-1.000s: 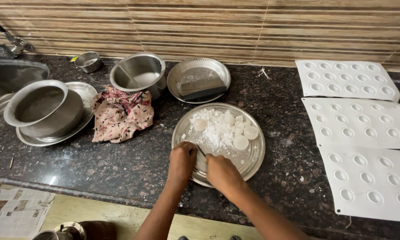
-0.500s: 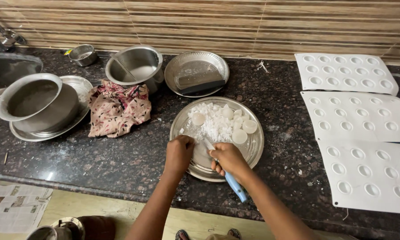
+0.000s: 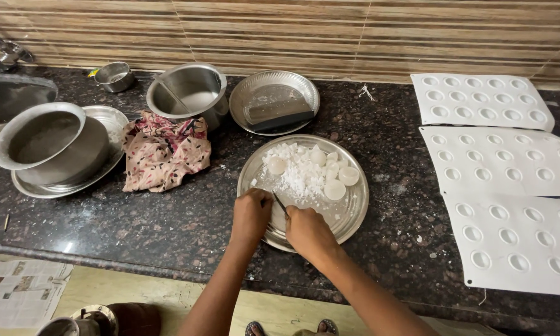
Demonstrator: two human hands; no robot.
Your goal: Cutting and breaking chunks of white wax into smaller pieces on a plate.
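A round steel plate lies on the dark granite counter with a heap of white crumbled pieces and several white round tablets on it. My left hand is closed at the plate's near left edge; whatever it pinches is hidden by the fingers. My right hand grips a knife, whose thin blade points up toward my left hand. The knife's handle is hidden under my right hand.
Three white moulded trays with round cavities lie at the right. Behind stand a steel plate with a scraper, a steel pot and a small bowl. A floral cloth and a pot on a plate are at the left.
My right hand has turned back over the knife, so its blue handle, which stuck out toward me half a second ago, is now hidden. My left hand stays in place.
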